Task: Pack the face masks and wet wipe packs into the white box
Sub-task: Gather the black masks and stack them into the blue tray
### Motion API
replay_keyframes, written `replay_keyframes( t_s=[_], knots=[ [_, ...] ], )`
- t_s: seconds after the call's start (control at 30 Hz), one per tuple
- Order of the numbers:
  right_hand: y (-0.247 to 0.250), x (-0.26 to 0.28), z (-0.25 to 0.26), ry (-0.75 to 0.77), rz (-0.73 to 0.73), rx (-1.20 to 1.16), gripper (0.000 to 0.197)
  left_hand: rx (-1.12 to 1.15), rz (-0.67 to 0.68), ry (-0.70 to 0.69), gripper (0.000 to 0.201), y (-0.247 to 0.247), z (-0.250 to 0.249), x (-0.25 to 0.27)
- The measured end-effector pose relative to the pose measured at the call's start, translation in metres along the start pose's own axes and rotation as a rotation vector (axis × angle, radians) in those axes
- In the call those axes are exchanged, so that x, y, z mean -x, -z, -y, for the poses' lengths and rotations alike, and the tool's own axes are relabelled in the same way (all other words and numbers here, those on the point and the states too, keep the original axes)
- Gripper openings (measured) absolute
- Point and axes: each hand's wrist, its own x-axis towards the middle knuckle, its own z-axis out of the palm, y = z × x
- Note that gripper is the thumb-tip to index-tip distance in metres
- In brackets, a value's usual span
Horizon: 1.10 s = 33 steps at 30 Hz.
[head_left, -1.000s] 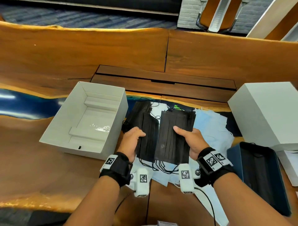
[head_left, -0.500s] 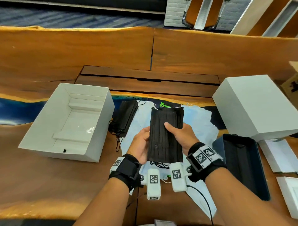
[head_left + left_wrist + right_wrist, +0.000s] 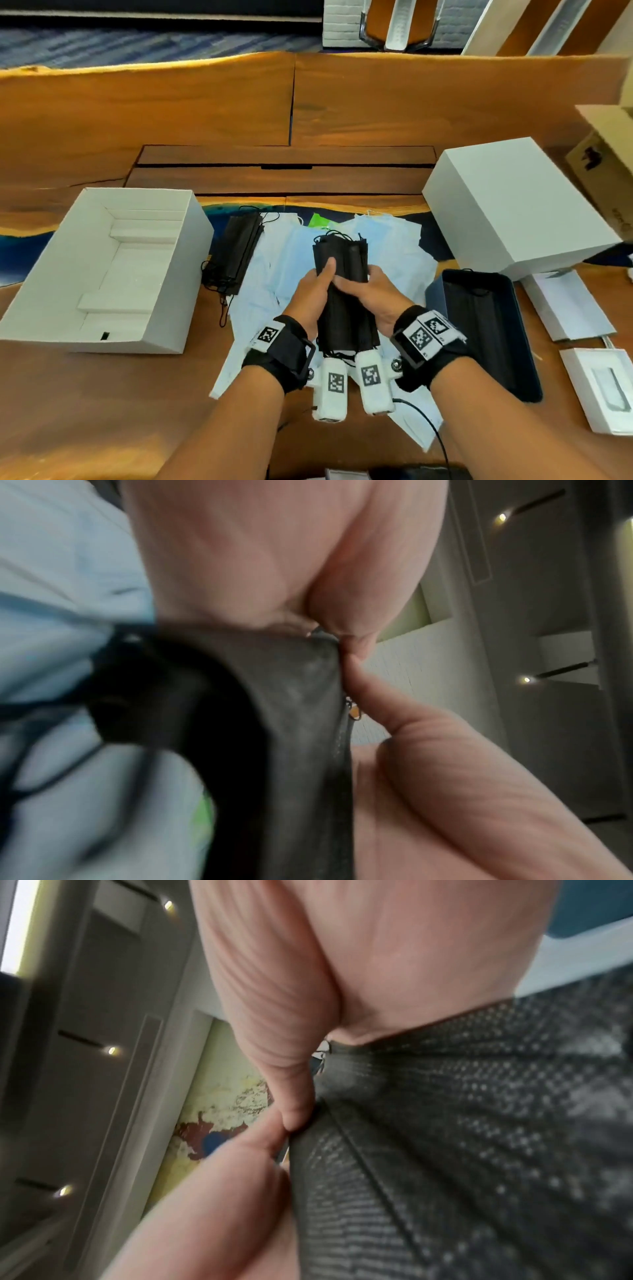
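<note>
We grip a black mask stack (image 3: 342, 270) in both hands (image 3: 310, 294) (image 3: 373, 298), fingers curled round it, above the desk (image 3: 85, 394). The white box (image 3: 171, 284) holds nothing yet; packing has barely begun.

Open box (image 3: 102, 270) sits on the bench (image 3: 171, 113) at left. Just right of it, a second mask stack (image 3: 236, 251) lies on the bench, partly overlapping the spread of flat masks (image 3: 394, 253) at centre. Held mask stack (image 3: 342, 263) is above that spread, between left hand (image 3: 310, 294) and right hand (image 3: 375, 294), thumbs on top. A tray (image 3: 486, 335) lies right of the hands, with masks in it. Behind the tray, at right, a closed box (image 3: 513, 205). Flat packs (image 3: 565, 308) lie right of the tray, a carton (image 3: 603, 161) at far right edge.
</note>
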Motion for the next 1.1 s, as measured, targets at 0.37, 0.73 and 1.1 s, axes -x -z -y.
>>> replay_keyframes(
  t_s=[0.37,0.73,1.1],
  knots=[
    [0.07,0.012,0.004,0.095,0.011,0.132,0.022,-0.18,-0.029,-0.026,0.025,-0.064,0.007,-0.018],
    [0.177,0.039,0.0,0.011,-0.413,0.332,0.017,-0.661,0.108,-0.11,0.042,-0.147,0.032,-0.026],
    [0.202,0.045,-0.023,-0.045,-0.601,0.889,0.04,-1.383,0.014,-0.415,0.025,-0.186,0.062,-0.03]
  ],
)
